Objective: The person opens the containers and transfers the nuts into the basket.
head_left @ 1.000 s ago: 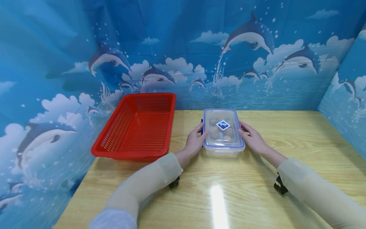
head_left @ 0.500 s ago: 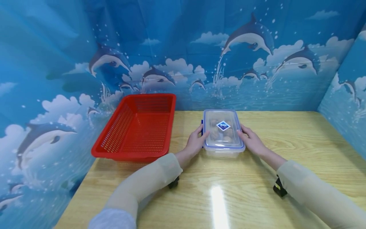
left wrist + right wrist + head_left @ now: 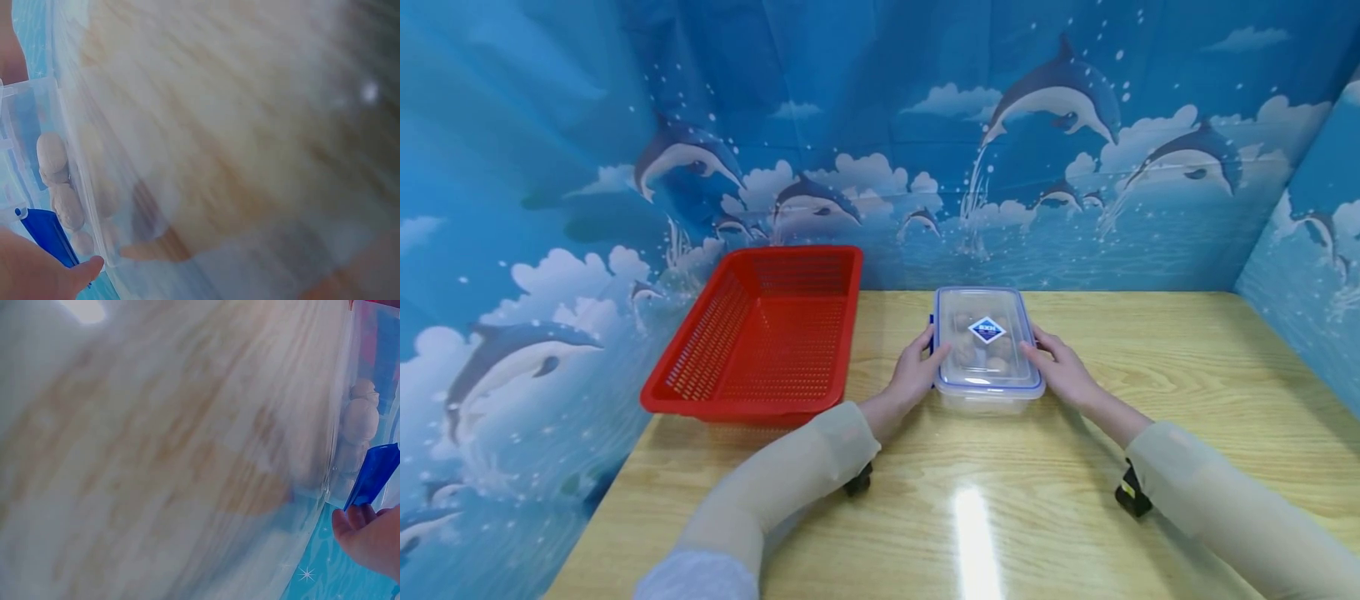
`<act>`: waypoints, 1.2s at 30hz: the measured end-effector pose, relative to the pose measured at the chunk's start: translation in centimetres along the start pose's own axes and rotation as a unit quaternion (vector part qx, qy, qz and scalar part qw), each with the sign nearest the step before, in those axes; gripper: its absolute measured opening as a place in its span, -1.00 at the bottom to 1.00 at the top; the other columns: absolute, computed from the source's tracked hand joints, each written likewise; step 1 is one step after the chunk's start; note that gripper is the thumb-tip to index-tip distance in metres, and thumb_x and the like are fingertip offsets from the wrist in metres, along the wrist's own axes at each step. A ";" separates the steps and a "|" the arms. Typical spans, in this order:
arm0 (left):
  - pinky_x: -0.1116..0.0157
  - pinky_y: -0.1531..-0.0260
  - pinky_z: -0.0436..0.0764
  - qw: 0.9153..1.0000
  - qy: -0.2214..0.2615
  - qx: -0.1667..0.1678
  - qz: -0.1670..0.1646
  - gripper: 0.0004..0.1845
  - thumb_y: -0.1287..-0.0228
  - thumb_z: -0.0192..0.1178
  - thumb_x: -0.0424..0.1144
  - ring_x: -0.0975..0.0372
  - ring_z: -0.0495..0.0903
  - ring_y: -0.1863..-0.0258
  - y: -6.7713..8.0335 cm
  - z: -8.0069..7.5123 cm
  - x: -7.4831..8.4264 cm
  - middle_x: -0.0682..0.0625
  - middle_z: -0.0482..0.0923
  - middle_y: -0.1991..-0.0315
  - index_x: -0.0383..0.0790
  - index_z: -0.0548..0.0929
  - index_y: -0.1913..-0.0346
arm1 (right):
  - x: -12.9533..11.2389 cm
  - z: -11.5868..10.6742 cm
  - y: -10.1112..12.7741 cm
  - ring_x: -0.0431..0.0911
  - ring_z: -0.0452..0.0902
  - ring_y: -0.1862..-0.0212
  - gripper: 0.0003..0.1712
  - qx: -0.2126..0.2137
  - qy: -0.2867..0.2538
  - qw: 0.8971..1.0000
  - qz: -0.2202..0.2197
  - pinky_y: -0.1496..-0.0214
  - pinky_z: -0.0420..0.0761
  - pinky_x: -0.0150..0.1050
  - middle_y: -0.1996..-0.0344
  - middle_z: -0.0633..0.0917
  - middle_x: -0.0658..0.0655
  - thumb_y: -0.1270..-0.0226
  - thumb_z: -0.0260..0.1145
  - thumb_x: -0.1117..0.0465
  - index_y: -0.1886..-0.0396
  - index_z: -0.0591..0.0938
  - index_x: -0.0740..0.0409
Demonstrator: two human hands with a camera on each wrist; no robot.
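In the head view a clear plastic food container [image 3: 981, 297] with a blue-edged lid stands on the table, with several pale, rounded things [image 3: 52, 153] inside. My left hand [image 3: 913, 372] grips its left side, thumb on the lid's edge. On the opposite side my right hand [image 3: 1064, 372] holds it the same way, fingers down the side wall. Each wrist view has a blue side latch, angled outward from the wall: the left latch [image 3: 49, 232] beside my left fingers, the right latch [image 3: 375, 472] touched by my right fingertips.
A red plastic basket [image 3: 844, 350] with perforated sides stands left of the container, near the table's left edge. The wood-grain table [image 3: 1150, 350] reaches back to a blue dolphin-print backdrop [image 3: 880, 108]. A light reflection lies on the table in front of the container.
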State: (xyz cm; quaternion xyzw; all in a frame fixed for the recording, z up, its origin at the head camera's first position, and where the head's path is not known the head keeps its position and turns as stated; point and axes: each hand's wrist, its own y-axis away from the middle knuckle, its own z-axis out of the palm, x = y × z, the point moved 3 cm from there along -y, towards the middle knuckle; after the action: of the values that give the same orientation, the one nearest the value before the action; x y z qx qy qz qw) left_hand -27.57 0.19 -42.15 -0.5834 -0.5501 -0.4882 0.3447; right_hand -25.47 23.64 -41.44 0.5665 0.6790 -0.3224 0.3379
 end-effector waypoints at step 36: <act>0.33 -0.16 0.43 0.987 0.104 0.055 0.114 -0.40 -0.32 0.22 -0.38 0.10 0.43 -0.26 0.6 -0.9 2.3 -0.15 0.42 -0.28 -0.24 0.32 -0.40 | -2.1 -1.5 0.4 -0.36 0.44 0.39 -0.40 0.133 -0.063 0.988 -0.056 0.37 0.55 -0.51 0.24 0.55 0.24 -0.46 0.19 0.24 -0.39 0.30 0.39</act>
State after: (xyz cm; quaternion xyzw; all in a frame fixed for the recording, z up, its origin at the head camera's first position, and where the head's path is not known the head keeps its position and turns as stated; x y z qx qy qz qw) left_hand -27.34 -0.05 -39.64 -0.5687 -0.4674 -0.4728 0.4844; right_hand -24.96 23.75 -38.87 0.5462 0.6383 -0.4628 0.2829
